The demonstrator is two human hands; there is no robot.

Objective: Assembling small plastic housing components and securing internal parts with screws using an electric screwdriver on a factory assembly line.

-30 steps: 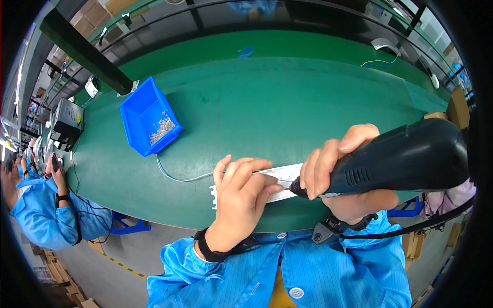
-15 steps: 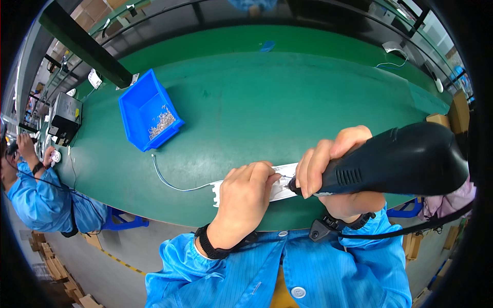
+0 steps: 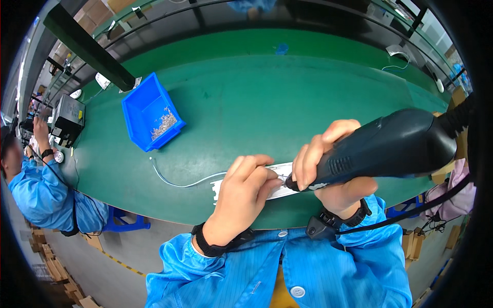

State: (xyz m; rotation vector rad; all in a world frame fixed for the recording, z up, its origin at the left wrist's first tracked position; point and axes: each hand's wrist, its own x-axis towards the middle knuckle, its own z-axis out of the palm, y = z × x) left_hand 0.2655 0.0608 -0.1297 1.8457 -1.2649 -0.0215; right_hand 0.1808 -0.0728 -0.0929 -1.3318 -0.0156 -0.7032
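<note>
My right hand (image 3: pixel 310 161) is wrapped round a black electric screwdriver (image 3: pixel 385 146). It lies nearly level, its tip pointing left at a long white plastic part (image 3: pixel 283 191) on the green bench. My left hand (image 3: pixel 241 187) rests over the left portion of this part, hiding much of it. Its thumb and forefinger are pinched together close to the screwdriver's tip; whatever is between them is too small to make out. A thin light-blue cable (image 3: pixel 190 185) runs from under my left hand in a curve to the left, its loose end on the bench.
A blue bin (image 3: pixel 137 120) holding small metal screws (image 3: pixel 165 126) stands at the back left. A dark green post (image 3: pixel 90 49) rises behind it. At far left, a co-worker in a blue smock (image 3: pixel 43 197) sits by a black-and-silver box (image 3: pixel 68 120). Cardboard (image 3: pixel 442 172) lies at right.
The screwdriver's body has swung slightly toward me and left, its tip still over the white part. My left fingers have shifted a little and opened out at the back. The co-worker's hand has risen.
</note>
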